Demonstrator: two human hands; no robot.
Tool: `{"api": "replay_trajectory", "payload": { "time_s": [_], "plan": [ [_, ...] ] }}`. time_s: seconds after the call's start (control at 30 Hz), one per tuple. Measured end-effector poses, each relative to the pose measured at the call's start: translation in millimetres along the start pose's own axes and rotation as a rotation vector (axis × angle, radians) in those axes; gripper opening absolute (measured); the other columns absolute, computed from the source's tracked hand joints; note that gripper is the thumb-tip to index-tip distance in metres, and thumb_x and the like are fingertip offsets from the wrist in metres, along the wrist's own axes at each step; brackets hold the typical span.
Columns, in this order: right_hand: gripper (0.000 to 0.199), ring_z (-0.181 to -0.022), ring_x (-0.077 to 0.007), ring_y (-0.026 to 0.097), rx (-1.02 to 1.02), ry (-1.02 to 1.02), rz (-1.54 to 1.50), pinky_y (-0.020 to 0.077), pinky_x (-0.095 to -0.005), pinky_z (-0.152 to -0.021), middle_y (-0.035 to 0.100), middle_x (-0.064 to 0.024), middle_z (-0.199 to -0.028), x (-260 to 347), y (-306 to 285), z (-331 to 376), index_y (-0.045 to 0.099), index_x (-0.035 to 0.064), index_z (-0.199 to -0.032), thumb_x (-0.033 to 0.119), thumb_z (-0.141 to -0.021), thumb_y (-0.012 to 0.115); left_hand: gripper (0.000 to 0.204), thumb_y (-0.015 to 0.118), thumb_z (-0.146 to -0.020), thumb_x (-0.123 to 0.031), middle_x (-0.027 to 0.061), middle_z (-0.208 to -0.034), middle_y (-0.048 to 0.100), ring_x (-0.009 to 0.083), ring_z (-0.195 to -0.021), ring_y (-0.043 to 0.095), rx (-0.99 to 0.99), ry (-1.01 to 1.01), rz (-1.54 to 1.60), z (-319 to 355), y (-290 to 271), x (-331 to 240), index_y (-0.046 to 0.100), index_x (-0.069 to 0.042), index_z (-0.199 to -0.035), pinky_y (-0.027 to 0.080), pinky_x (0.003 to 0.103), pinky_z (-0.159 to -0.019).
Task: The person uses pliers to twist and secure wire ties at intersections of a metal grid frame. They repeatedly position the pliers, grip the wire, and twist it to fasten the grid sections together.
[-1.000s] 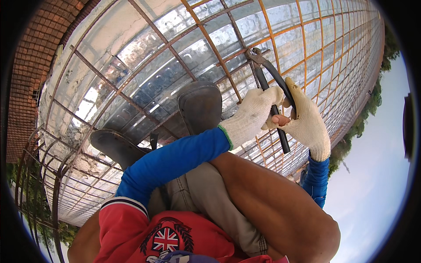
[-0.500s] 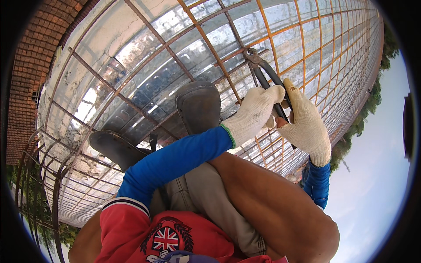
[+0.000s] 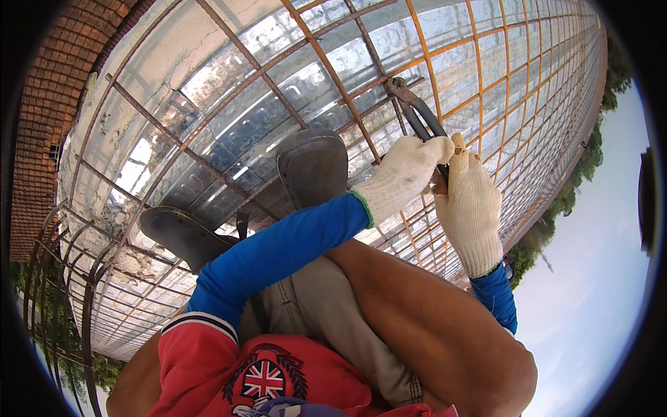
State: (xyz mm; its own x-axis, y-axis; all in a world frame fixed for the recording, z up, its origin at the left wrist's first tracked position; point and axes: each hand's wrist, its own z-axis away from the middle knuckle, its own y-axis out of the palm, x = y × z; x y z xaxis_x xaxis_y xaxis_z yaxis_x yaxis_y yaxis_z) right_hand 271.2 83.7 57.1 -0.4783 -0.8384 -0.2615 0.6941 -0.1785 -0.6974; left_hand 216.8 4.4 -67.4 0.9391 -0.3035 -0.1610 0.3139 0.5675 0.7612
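A pair of long-handled steel pincers (image 3: pixel 420 117) with dark handles points up and away from me. Its jaws sit against a crossing of rusty rebar in the mesh (image 3: pixel 332 72). In a white knit glove with green trim, my left hand (image 3: pixel 406 170) is closed around the handles. My right hand (image 3: pixel 472 205), in a matching glove with a torn fingertip, is closed on the handles' near end, right beside the left. The glove backs hide most of the grips. Any wire in the jaws is too small to make out.
Corrugated shiny metal decking (image 3: pixel 253 142) lies under the mesh. My dark sandals (image 3: pixel 314 167) stand on the bars left of the hands. Bent rebar ends (image 3: pixel 89 306) rise at the lower left. A tiled roof (image 3: pixel 52 132) is at far left; trees (image 3: pixel 580 184) and sky lie beyond the right edge.
My right hand has drawn in toward the left, its fingers closing round the handles. The pincers' handles have come closer together, while the jaws stay at the same crossing.
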Motion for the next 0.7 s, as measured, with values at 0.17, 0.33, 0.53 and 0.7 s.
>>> {"api": "replay_trajectory", "payload": {
  "time_s": [0.17, 0.33, 0.53, 0.7],
  "plan": [
    [0.036, -0.093, -0.0404, 0.074, 0.17, -0.067, -0.361, 0.0588, -0.0448, -0.076, 0.071, -0.0192, -0.09, -27.1, -2.5, -10.5, 0.061, -0.0027, -0.129, 0.016, -0.1, 0.069, 0.054, 0.066, -0.101, -0.048, 0.0161, -0.084, 0.074, 0.0214, -0.077, 0.07, -0.065, 0.054, -0.338, 14.4, -5.7, -13.4, 0.075, 0.006, -0.104, 0.053, 0.037, -0.069],
    [0.034, -0.042, -0.0069, 0.051, 0.645, 0.227, -1.064, 0.0374, -0.0255, -0.038, 0.057, -0.0008, -0.068, -52.6, -37.1, -34.2, 0.062, -0.0061, -0.133, 0.014, -0.106, 0.059, 0.049, 0.07, -0.097, -0.047, 0.0151, -0.091, 0.075, 0.028, -0.083, 0.073, -0.483, 0.29, -0.644, 25.4, -25.9, -7.8, 0.071, -0.001, -0.114, 0.055, 0.043, -0.08],
    [0.017, -0.049, -0.0073, 0.056, 0.631, 0.236, -1.045, 0.0417, -0.0252, -0.042, 0.058, -0.0003, -0.07, -58.1, -31.6, -35.9, 0.062, 0.0006, -0.114, 0.017, -0.108, 0.062, 0.05, 0.072, -0.093, -0.042, 0.0136, -0.091, 0.074, 0.0235, -0.079, 0.075, -0.574, 0.237, -0.537, -2.1, -23.2, -29.5, 0.065, 0.0, -0.118, 0.06, 0.04, -0.075],
    [0.015, -0.051, -0.0045, 0.053, 0.536, 0.31, -0.911, 0.04, -0.0227, -0.044, 0.053, 0.0038, -0.067, -53.5, -24.9, -29.6, 0.057, 0.0071, -0.1, 0.017, -0.109, 0.063, 0.033, 0.073, -0.093, -0.028, 0.0088, -0.087, 0.071, 0.0155, -0.065, 0.07, -0.567, 0.196, -0.093, -4.3, -16.0, -27.9, 0.064, -0.002, -0.113, 0.056, 0.032, -0.058]
  ]
}}
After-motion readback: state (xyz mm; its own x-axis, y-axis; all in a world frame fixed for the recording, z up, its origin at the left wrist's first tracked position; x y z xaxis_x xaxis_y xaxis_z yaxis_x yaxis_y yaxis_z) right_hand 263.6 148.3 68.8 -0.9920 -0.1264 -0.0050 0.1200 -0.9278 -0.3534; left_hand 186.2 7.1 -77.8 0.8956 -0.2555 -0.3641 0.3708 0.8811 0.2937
